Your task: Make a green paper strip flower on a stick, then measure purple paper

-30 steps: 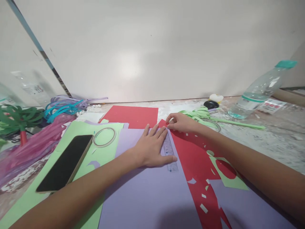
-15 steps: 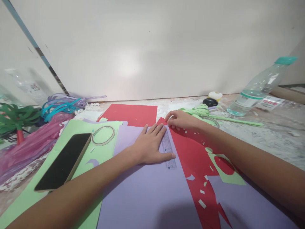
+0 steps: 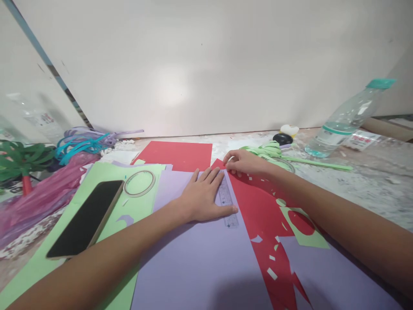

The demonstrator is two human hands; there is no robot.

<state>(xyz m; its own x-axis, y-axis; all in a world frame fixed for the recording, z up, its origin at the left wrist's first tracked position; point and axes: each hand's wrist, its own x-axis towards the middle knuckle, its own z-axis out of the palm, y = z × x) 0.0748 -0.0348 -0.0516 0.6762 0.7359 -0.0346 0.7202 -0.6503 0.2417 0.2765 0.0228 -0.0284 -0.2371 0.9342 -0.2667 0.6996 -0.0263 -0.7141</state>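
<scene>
My left hand (image 3: pixel 205 198) lies flat with fingers spread on a large purple sheet of paper (image 3: pixel 193 267). Under its fingers and thumb runs a clear plastic ruler (image 3: pixel 231 220), lengthwise near the sheet's right edge. At that sheet's far right corner is my right hand (image 3: pixel 241 162), thumb and fingertips drawn together. Whatever they pinch, if anything, is hidden. Red paper (image 3: pixel 258 206) shows beneath and to the right of the purple sheet, and a small corner of it sticks out beyond the right fingertips.
On green paper (image 3: pixel 35 275) at left lie a black phone (image 3: pixel 85 219) and a tape roll (image 3: pixel 140 196). Paper scraps (image 3: pixel 272 273) and a green cutout (image 3: pixel 293 239) dot the right side. A water bottle (image 3: pixel 332 135) stands tilted-looking at far right; a white wall (image 3: pixel 206 64) rises behind.
Both hands keep their places on the sheet and ruler. The view has shifted very slightly, so the bottle and right-side papers appear a little further left.
</scene>
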